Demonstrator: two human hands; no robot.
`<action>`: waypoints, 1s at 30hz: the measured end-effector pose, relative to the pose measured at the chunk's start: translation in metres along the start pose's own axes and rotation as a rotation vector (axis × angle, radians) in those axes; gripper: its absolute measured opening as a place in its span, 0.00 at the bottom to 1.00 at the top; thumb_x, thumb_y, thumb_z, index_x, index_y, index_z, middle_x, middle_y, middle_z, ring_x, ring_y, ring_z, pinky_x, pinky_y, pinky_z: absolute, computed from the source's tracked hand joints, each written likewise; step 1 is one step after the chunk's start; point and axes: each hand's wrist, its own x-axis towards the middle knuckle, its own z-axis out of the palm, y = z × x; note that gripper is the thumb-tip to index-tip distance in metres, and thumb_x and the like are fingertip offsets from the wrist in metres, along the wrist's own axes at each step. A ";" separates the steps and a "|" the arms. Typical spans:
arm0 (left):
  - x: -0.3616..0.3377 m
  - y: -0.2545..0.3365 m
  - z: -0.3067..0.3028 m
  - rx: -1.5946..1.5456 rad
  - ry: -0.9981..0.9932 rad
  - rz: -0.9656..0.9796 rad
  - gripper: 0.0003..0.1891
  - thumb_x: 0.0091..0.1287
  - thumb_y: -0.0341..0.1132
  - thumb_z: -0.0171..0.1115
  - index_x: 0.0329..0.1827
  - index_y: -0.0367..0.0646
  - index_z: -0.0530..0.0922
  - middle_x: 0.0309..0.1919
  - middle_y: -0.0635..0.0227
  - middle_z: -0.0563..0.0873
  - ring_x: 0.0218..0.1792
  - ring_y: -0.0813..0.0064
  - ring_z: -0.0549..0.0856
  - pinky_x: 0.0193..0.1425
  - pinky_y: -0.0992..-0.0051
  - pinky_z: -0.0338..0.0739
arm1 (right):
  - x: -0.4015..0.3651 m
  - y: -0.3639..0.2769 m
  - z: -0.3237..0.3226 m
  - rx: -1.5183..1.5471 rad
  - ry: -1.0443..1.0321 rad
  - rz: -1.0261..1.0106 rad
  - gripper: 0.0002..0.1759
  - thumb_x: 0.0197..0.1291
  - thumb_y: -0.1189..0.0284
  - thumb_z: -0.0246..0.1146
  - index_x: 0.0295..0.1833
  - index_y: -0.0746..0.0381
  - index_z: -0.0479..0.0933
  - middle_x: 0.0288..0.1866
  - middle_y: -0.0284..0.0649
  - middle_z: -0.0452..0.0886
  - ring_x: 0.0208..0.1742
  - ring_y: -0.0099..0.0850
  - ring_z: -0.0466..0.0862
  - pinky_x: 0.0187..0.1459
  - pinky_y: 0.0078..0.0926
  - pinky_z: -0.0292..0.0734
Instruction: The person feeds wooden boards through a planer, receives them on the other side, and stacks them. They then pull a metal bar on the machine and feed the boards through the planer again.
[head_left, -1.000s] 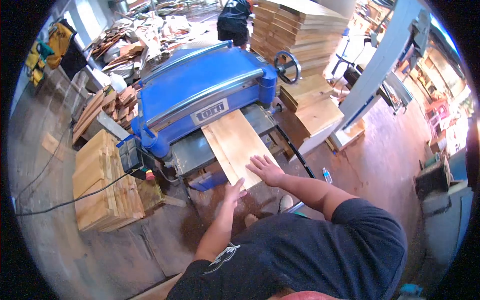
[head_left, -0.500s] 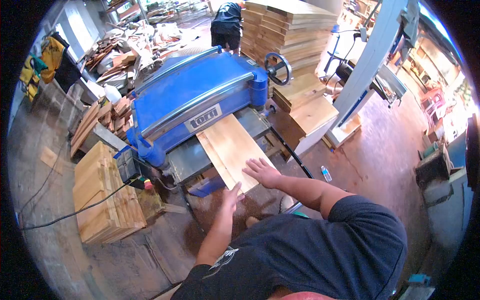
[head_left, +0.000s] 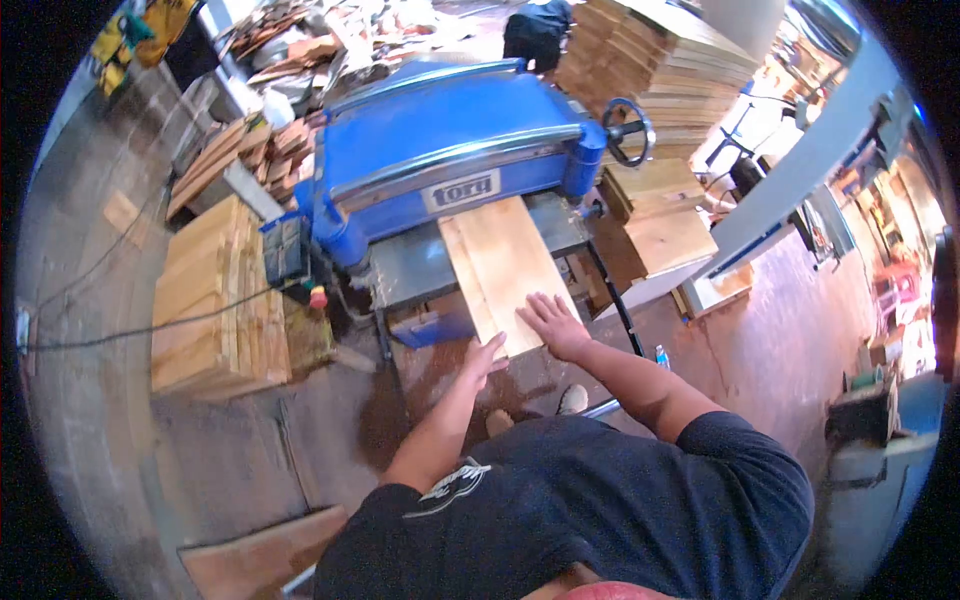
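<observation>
A pale wooden board (head_left: 510, 265) lies on the metal bed (head_left: 410, 268) of a blue machine (head_left: 450, 125), its far end under the machine's front. At the board's near left corner is my left hand (head_left: 484, 360), thumb on top and the other fingers partly hidden at the edge. My right hand (head_left: 553, 325) lies flat on the board's near right part, fingers spread.
Board stacks stand at the left (head_left: 215, 300), right (head_left: 660, 220) and behind the machine (head_left: 650, 75). A handwheel (head_left: 628, 132) juts out at its right. A cable (head_left: 150, 328) crosses the left side. Another person (head_left: 537, 35) stands behind the machine.
The view has shifted, so the machine and board appear farther right and the machine higher. Both hands remain at the board's near end in much the same pose.
</observation>
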 end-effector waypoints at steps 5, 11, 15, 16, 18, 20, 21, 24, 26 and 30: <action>0.002 -0.002 -0.007 -0.054 -0.070 0.000 0.26 0.68 0.44 0.66 0.65 0.45 0.71 0.57 0.64 0.81 0.54 0.69 0.82 0.48 0.63 0.83 | -0.001 -0.005 -0.008 -0.026 -0.074 -0.003 0.48 0.55 0.78 0.60 0.80 0.53 0.47 0.81 0.51 0.49 0.82 0.47 0.47 0.78 0.54 0.43; 0.001 -0.004 -0.005 -0.035 -0.054 0.023 0.26 0.68 0.44 0.65 0.65 0.45 0.70 0.57 0.64 0.81 0.54 0.68 0.82 0.47 0.64 0.83 | 0.001 -0.005 -0.009 -0.036 -0.034 0.006 0.45 0.56 0.79 0.57 0.79 0.53 0.48 0.81 0.52 0.49 0.82 0.48 0.47 0.77 0.55 0.44; -0.004 0.000 0.000 -0.009 -0.033 0.040 0.29 0.66 0.45 0.67 0.66 0.42 0.69 0.58 0.61 0.80 0.53 0.66 0.83 0.45 0.65 0.84 | 0.001 -0.005 -0.008 -0.023 -0.034 0.009 0.46 0.55 0.79 0.58 0.79 0.53 0.49 0.81 0.52 0.48 0.82 0.48 0.47 0.77 0.55 0.44; -0.003 -0.001 -0.002 -0.006 -0.036 0.043 0.29 0.66 0.45 0.67 0.66 0.42 0.69 0.58 0.61 0.80 0.53 0.66 0.83 0.45 0.65 0.84 | 0.001 -0.004 -0.007 -0.025 -0.029 0.008 0.46 0.55 0.79 0.59 0.79 0.53 0.49 0.81 0.52 0.48 0.82 0.48 0.47 0.77 0.55 0.43; -0.001 -0.002 -0.002 0.035 -0.037 0.057 0.28 0.67 0.45 0.67 0.64 0.40 0.70 0.53 0.60 0.83 0.44 0.67 0.86 0.39 0.69 0.85 | 0.002 0.000 0.006 0.026 0.036 -0.005 0.48 0.51 0.82 0.58 0.79 0.54 0.50 0.80 0.52 0.50 0.82 0.49 0.47 0.78 0.54 0.43; -0.002 -0.002 -0.002 0.063 -0.039 0.054 0.27 0.67 0.45 0.67 0.63 0.40 0.72 0.50 0.60 0.84 0.39 0.69 0.87 0.35 0.71 0.84 | 0.002 0.000 0.003 0.028 0.025 0.005 0.47 0.51 0.82 0.57 0.79 0.54 0.50 0.81 0.52 0.49 0.82 0.49 0.47 0.78 0.54 0.42; -0.001 -0.001 -0.002 0.082 -0.016 0.038 0.25 0.67 0.45 0.67 0.61 0.39 0.73 0.46 0.60 0.86 0.35 0.71 0.87 0.32 0.74 0.83 | 0.001 0.000 0.005 0.027 0.044 0.001 0.47 0.51 0.82 0.57 0.79 0.54 0.50 0.80 0.53 0.50 0.82 0.49 0.48 0.78 0.54 0.43; -0.012 0.010 0.002 0.147 0.026 0.023 0.24 0.67 0.45 0.67 0.59 0.39 0.75 0.39 0.62 0.87 0.26 0.76 0.86 0.27 0.78 0.81 | 0.000 0.000 -0.001 0.002 0.046 -0.003 0.46 0.53 0.81 0.58 0.79 0.54 0.50 0.80 0.53 0.50 0.81 0.49 0.50 0.77 0.55 0.45; -0.014 0.011 0.003 0.145 0.014 0.042 0.23 0.67 0.46 0.67 0.57 0.39 0.76 0.37 0.64 0.88 0.25 0.77 0.85 0.27 0.80 0.80 | -0.003 -0.001 -0.003 -0.017 0.028 -0.007 0.46 0.54 0.80 0.58 0.79 0.54 0.49 0.80 0.53 0.50 0.81 0.49 0.51 0.77 0.55 0.46; -0.010 0.008 0.001 0.175 0.035 0.032 0.24 0.66 0.47 0.68 0.56 0.39 0.76 0.36 0.64 0.88 0.24 0.78 0.85 0.25 0.82 0.79 | -0.001 0.001 0.007 -0.024 0.115 -0.025 0.44 0.53 0.79 0.58 0.78 0.55 0.53 0.79 0.53 0.54 0.80 0.50 0.53 0.76 0.55 0.48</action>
